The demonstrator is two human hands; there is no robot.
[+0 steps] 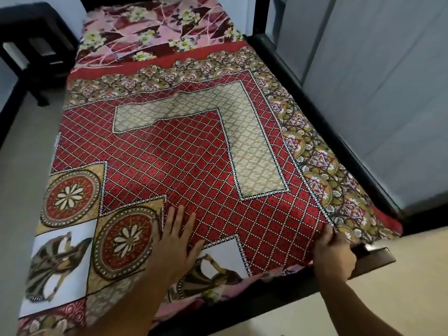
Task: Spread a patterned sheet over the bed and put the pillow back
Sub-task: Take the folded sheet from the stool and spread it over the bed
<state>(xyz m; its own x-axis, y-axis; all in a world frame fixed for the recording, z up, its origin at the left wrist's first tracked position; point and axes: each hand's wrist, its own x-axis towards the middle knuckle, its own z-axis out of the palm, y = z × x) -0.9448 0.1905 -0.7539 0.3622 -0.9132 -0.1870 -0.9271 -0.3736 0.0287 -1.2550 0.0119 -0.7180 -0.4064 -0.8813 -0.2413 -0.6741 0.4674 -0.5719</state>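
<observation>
Two hands are on the sheet (194, 151), which lies over most of the bed, its red lattice middle, beige band and ornate border facing up. At the near left it hangs over the mattress side, showing round medallions and white panels.

The left hand (178, 241) lies flat on the sheet near the bed's near end, palm down. Its fingers (180, 219) are straight and spread, pointing up the bed, and it grasps nothing. It rests where the red lattice meets a medallion.

The right hand (333, 255) is at the near right corner of the mattress. Its fingers are curled round the sheet's edge there, with the back of the hand toward the camera and the fingertips hidden in the fold. The cloth bends down over the corner under that grip, and the ornate border runs away from the hand along the right side.

A floral cloth (157, 27) in pink and maroon covers the far end of the bed beyond the sheet. A strip of it also peeks out below the sheet's near edge, between the two arms.

The black frame (293, 90) runs along the right side, beside a grey wall (388, 93). A dark side table (36, 40) stands by the far left corner, on the pale floor (412, 275).
</observation>
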